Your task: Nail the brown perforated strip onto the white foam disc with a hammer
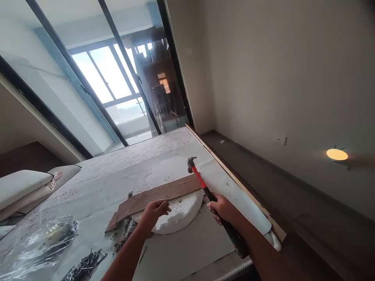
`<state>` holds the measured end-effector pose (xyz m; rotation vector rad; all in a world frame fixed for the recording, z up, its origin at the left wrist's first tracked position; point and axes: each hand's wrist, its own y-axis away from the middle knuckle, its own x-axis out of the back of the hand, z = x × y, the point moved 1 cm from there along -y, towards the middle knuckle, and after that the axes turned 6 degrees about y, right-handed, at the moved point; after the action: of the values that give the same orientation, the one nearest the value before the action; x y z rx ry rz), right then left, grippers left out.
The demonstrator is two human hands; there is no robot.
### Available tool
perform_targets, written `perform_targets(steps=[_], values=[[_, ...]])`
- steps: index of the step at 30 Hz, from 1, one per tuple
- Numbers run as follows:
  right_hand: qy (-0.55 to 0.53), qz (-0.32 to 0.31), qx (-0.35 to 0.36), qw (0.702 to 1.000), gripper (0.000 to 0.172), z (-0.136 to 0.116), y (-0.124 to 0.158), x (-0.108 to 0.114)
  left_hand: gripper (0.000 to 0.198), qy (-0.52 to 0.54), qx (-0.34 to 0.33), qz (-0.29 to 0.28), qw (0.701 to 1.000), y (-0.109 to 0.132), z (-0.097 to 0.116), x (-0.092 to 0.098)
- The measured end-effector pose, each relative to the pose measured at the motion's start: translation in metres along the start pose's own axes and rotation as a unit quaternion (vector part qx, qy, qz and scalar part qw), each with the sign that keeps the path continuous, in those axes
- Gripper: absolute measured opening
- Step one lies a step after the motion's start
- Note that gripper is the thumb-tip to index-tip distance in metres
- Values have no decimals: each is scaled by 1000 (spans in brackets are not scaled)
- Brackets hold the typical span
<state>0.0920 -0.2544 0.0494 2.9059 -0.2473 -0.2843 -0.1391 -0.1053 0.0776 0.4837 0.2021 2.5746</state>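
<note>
Holding a red-handled hammer [204, 186] low on its black grip, the right hand [222, 208] has its fingers closed fully round the shaft. A grip this far from the head likely gives reach and leverage. The hammer head is poised just beyond the far end of a perforated brown strip [164, 194]. The strip lies across a white foam disc [180, 214], which lifts it off the paper-covered mattress [111, 175] and probably cushions it. The left hand [154, 212] is palm down with its fingers curled over the strip's near edge, apparently steadying it; whether they pinch or only press cannot be told. Both forearms reach forward from the lower edge of view, the right angled inward. Nearby are loose nails [86, 266], a clear plastic bag [35, 242], and a wooden lath [234, 180] along the mattress's right edge.
</note>
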Motion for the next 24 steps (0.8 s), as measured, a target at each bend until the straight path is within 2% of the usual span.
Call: perform_targets(steps=[3, 6, 9, 11, 14, 16, 18, 24], values=[[-30, 2, -4, 1000, 54, -1, -10, 4, 41, 66, -2, -27, 997, -42, 29, -29], [-52, 5, -9, 999, 55, -3, -19, 6, 31, 108, -8, -25, 994, -82, 43, -53], [-66, 5, -10, 998, 57, -4, -26, 8, 31, 71, -36, -6, 997, -114, 45, -67], [-66, 4, -12, 998, 57, -3, -30, 9, 37, -16, -58, 9, 998, -130, 42, -73], [-56, 1, -11, 998, 56, -1, -32, 12, 43, -172, -123, 54, 976, -145, 34, -78], [-52, -2, -8, 999, 56, 0, -33, 13, 45, -236, -161, 71, 956, -151, 28, -81], [-52, -3, -11, 999, 57, 0, -32, 13, 47, -260, -170, 74, 948, -153, 22, -84], [-37, 10, -17, 999, 57, -1, -32, 12, 45, -260, -172, 78, 947, -154, 12, -90]])
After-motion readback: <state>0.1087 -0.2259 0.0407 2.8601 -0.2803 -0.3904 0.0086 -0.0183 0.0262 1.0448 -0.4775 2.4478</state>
